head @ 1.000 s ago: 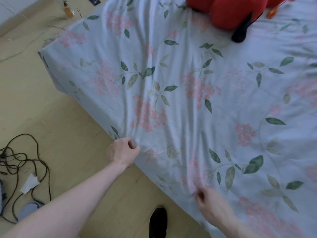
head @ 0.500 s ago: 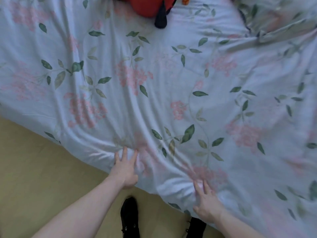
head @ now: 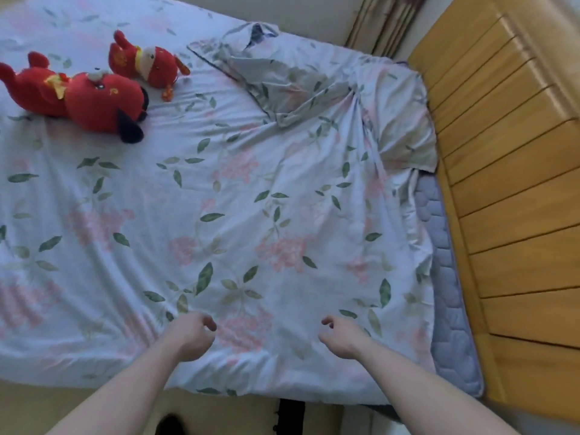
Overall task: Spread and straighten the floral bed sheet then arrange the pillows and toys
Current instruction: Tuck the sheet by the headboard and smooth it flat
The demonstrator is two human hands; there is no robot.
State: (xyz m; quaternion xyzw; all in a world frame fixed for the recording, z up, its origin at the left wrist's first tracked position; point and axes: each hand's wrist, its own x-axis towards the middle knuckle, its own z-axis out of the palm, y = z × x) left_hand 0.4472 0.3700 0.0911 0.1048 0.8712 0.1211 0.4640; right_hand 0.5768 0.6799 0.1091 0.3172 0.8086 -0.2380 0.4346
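Low in the frame, left hand [head: 195, 335] and right hand [head: 343, 335] hang loosely curled over the floral sheet [head: 251, 215], holding nothing.

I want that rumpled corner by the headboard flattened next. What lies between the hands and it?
Nothing visible does. Between the left hand, the right hand and the bunched corner lies only open floral bed sheet. The two red plush toys sit off to the left, clear of that path.

A home bedroom: bed with floral sheet [head: 251, 215], wooden headboard [head: 508, 171], plush toys [head: 94, 98].
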